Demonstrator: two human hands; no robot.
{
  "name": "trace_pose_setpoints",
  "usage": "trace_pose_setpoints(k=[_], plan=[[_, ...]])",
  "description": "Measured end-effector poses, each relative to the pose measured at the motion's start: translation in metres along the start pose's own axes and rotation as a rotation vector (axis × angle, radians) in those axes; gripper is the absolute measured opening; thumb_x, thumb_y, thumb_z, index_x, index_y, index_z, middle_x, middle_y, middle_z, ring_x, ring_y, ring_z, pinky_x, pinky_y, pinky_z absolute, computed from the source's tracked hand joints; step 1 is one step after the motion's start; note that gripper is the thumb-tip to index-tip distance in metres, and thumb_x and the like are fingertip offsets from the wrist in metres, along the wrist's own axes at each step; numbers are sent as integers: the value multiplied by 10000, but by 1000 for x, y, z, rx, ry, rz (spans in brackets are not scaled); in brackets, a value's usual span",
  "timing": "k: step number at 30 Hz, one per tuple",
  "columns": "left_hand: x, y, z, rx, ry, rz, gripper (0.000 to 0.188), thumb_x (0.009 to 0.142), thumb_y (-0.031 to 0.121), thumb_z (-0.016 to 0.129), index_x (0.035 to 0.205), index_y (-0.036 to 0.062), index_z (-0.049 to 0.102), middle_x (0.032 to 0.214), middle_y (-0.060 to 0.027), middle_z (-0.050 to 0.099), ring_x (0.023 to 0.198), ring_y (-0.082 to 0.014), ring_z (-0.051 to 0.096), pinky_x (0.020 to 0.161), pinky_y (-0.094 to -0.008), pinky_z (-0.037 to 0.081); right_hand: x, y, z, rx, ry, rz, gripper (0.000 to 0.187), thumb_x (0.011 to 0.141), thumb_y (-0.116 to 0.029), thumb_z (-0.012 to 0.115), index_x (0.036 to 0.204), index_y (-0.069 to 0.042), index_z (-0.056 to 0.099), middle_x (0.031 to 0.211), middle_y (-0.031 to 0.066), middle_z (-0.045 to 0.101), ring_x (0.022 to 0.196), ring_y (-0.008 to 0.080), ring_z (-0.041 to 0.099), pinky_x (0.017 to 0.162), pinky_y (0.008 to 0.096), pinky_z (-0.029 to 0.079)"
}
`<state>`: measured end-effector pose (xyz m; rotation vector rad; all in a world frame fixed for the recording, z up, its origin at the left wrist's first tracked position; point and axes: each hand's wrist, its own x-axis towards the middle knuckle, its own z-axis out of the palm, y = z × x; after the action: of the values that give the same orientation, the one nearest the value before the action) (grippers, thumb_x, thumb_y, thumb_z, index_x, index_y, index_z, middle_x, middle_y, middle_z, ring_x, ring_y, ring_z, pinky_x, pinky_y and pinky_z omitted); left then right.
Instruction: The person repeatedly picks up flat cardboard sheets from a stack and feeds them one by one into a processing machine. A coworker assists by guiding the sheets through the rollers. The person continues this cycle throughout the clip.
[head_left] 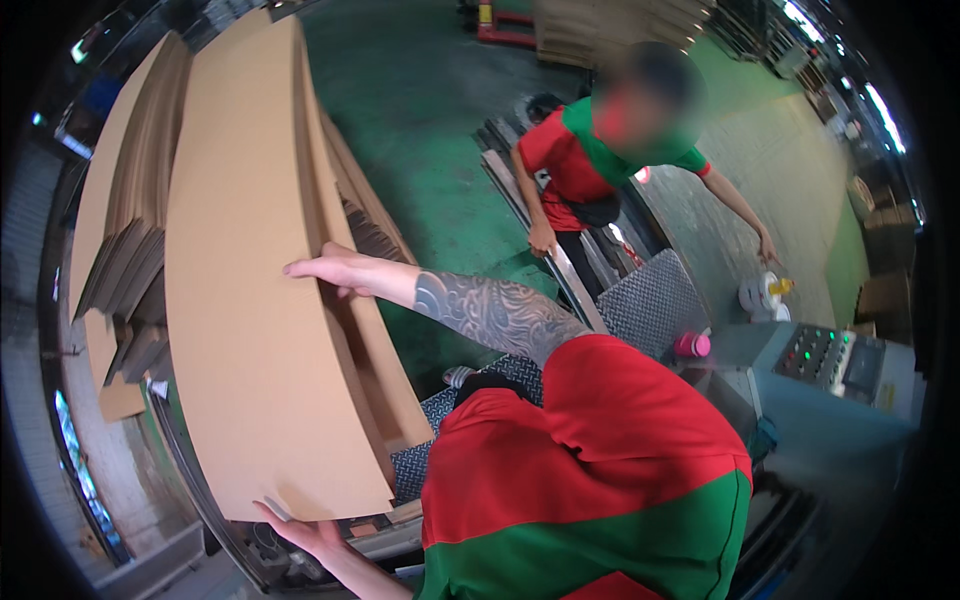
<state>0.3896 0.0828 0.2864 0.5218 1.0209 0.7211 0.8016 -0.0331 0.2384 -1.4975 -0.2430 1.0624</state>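
Note:
A long brown stack of cardboard sheets (pixel 240 230) stretches away in front of me on the left. My right hand (pixel 345 270), at the end of a tattooed forearm, grips its right edge, with the thumb lying on top and the other fingers partly hidden below. At the near end, my left hand (pixel 305 532) holds the edge from beneath, its fingers partly covered by the board. Further cardboard pieces (pixel 390 375) lie lower down along the right side. Another pile of cardboard sheets (pixel 130 200), bent at the near end, sits to the left.
Across from me a co-worker (pixel 600 160) leans over, one hand on a metal rail (pixel 575 285), the other stretched toward a white container (pixel 765 295). A control panel (pixel 825 360) and a pink jar (pixel 692 344) are at right. Patterned metal plate (pixel 655 305) covers part of the floor.

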Motion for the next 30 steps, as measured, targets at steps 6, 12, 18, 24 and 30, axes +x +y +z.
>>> trace_pose_setpoints(k=[6, 12, 18, 24, 30], plan=[[24, -11, -16, 73, 19, 87, 866, 999, 627, 627, 1618, 68, 394, 1634, -153, 439, 1486, -358, 436, 1213, -557, 393, 38, 0, -18, 338, -73, -4, 803, 1001, -616, 593, 1651, -192, 389, 1662, 110, 449, 1483, 300, 468, 1165, 511, 424], [46, -32, -17, -64, 24, 134, 844, 1017, 605, 610, 1622, 62, 383, 1618, -152, 457, 1458, -355, 468, 1207, -519, 413, 107, -7, -19, 588, 128, -148, 779, 939, -531, 736, 1440, 43, 574, 1372, 198, 682, 1293, 305, 645, 1090, 405, 514], [72, -5, -37, -161, -57, 239, 884, 1015, 634, 598, 1636, 55, 350, 1646, -158, 415, 1482, -349, 442, 1230, -549, 383, 114, 4, -7, 338, 553, -156, 989, 835, -614, 815, 1402, 147, 538, 1380, 299, 635, 1265, 353, 650, 1017, 447, 542], [105, 46, -68, 168, -48, 317, 731, 1062, 509, 613, 1585, 33, 427, 1542, -159, 547, 1362, -336, 576, 1117, -496, 513, 99, 14, -13, 538, 225, -165, 922, 847, -510, 859, 1440, 97, 500, 1402, 240, 620, 1247, 308, 643, 1007, 455, 550], [47, 79, -91, 132, 11, 402, 623, 1068, 463, 621, 1488, 11, 539, 1398, -158, 665, 1226, -291, 678, 1030, -433, 576, 43, 20, -24, 673, -109, -124, 718, 985, -433, 743, 1519, -28, 486, 1494, 137, 595, 1344, 278, 605, 1134, 465, 492]])
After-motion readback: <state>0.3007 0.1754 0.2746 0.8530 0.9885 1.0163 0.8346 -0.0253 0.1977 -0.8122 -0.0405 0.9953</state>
